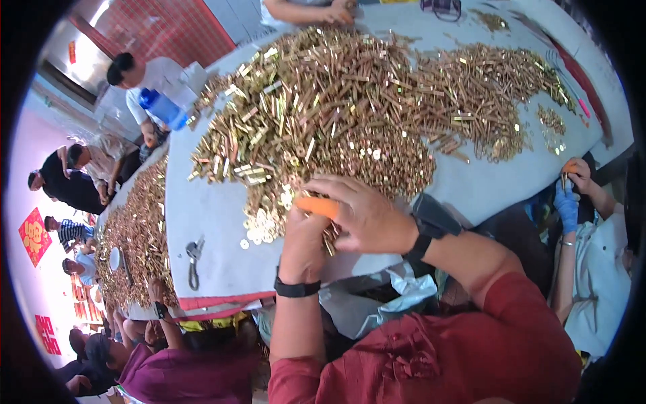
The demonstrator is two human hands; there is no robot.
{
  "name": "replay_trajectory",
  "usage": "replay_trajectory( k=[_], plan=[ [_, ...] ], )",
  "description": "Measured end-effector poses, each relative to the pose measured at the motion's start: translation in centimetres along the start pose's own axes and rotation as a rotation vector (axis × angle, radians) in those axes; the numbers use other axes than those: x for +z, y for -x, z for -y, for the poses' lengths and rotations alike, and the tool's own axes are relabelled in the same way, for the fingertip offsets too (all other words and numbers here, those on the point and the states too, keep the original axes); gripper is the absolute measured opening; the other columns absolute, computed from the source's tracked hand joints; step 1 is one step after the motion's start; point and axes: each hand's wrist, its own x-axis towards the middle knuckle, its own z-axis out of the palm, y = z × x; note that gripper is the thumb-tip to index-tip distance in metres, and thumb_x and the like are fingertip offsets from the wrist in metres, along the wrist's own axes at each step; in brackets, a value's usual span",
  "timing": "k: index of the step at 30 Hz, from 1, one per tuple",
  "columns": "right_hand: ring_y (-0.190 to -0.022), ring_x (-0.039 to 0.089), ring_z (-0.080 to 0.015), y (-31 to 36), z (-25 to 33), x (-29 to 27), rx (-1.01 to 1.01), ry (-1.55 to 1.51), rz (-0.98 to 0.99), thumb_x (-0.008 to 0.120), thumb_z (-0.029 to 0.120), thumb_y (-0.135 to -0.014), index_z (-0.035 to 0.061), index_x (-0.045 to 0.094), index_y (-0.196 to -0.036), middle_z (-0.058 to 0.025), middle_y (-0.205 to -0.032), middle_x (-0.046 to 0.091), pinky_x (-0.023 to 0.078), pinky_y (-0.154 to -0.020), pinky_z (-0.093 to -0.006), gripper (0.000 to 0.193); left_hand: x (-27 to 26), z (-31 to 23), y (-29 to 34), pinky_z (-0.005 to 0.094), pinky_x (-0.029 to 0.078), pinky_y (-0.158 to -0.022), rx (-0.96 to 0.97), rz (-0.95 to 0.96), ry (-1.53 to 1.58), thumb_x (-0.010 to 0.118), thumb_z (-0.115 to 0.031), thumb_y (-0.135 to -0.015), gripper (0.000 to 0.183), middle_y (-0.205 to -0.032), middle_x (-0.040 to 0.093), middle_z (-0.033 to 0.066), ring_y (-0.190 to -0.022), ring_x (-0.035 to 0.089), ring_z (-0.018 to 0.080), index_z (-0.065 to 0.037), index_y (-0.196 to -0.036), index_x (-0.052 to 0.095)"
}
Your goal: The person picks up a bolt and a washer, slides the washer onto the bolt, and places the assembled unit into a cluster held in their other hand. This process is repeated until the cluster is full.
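My hands meet over the near edge of a large heap of gold-coloured metal bolts (316, 94). My left hand (306, 239) is closed, with an orange sleeve (317, 207) covering one finger. Below the fingers, gold-coloured bolts (330, 239) stick out of its grip. My right hand (377, 215) curls over the orange sleeve, fingertips bent towards the left hand; what they pinch is hidden. Flat round washers (264, 225) lie loose beside my left hand. Small nuts (383, 158) are heaped just beyond my right hand. Both wrists wear black bands.
A pale-covered table (464, 192) carries the heap. Keys on a dark strap (194, 262) lie at left. A blue bottle (163, 110) stands at the far left edge. Another bolt heap (131, 229) spreads along the left table. Co-workers sit around, one at right wearing a blue glove (566, 207).
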Motion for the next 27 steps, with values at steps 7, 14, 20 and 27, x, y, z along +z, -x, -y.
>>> replay_trajectory(
  k=[7, 14, 20, 27],
  plan=[
    [-0.131, 0.045, -0.0325, -0.1, -1.7, 1.6, -0.024, -0.010, 0.003, 0.080, 0.013, -0.059, 0.0127, 0.054, -0.132, -0.0093, -0.141, 0.049, 0.037, -0.110, -0.0454, 0.077, -1.7, 1.3, -1.3, 0.0263, 0.055, -0.071, -0.054, 0.022, -0.031, 0.061, 0.003, -0.086, 0.035, -0.099, 0.062, 0.0051, -0.083, 0.065, 0.0138, -0.005, -0.118, 0.050],
    [-0.133, 0.043, -0.0349, -0.3, -1.8, 1.4, -0.030, -0.015, 0.090, 0.084, 0.016, -0.058, 0.0126, 0.049, -0.136, -0.0111, -0.142, 0.047, 0.034, -0.112, -0.0475, 0.085, -2.3, 1.5, -1.8, 0.0270, 0.054, -0.073, -0.020, 0.057, -0.031, 0.061, 0.004, -0.084, 0.039, -0.101, 0.061, 0.0045, -0.086, 0.063, 0.0135, -0.006, -0.120, 0.049],
    [-0.134, 0.040, -0.0372, 0.0, -2.2, 2.2, -0.032, -0.088, 0.069, 0.091, 0.027, -0.051, 0.0143, 0.040, -0.143, -0.0109, -0.146, 0.042, 0.034, -0.112, -0.0481, 0.105, -1.8, 1.4, -2.2, 0.0284, 0.053, -0.079, -0.005, -0.016, 0.029, 0.061, 0.004, -0.083, 0.040, -0.107, 0.059, 0.0048, -0.094, 0.061, 0.0143, -0.007, -0.120, 0.048],
    [-0.131, 0.043, -0.0366, -0.1, -2.4, 1.7, -0.013, -0.176, 0.034, 0.090, 0.015, -0.051, 0.0146, 0.045, -0.136, -0.0109, -0.140, 0.045, 0.037, -0.110, -0.0464, 0.096, -0.8, 1.3, -1.6, 0.0287, 0.053, -0.079, -0.001, 0.024, -0.085, 0.061, 0.006, -0.082, 0.048, -0.111, 0.056, 0.0060, -0.095, 0.060, 0.0151, -0.007, -0.126, 0.045]
  ],
)
